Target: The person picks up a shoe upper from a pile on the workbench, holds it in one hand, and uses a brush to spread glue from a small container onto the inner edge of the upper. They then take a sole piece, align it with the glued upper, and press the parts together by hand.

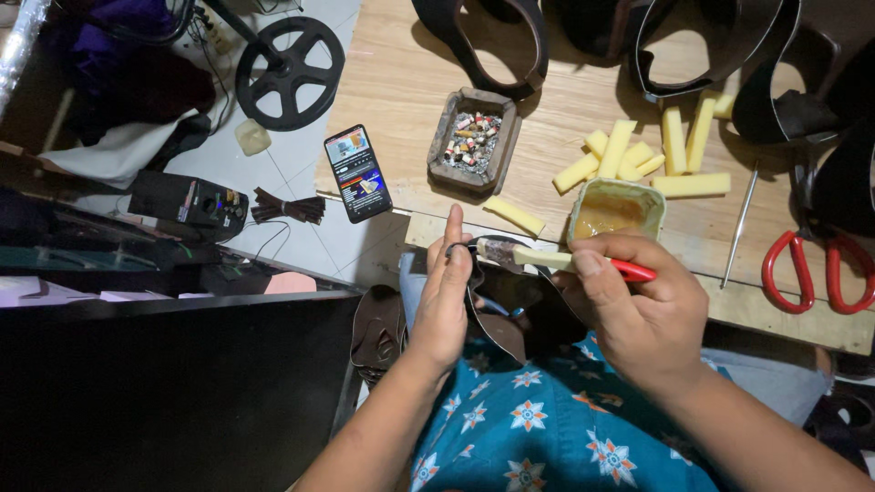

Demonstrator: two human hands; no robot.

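One tub [618, 208], perhaps of glue

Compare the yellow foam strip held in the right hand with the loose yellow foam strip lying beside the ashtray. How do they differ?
The held foam strip is pinched in the right hand and raised above the lap; the loose foam strip lies flat on the wooden table, untouched. The held strip's tip looks dark and smeared; the loose strip looks clean. The held strip points sideways toward the left hand; the loose strip lies diagonally. Both are pale yellow rectangular sticks.
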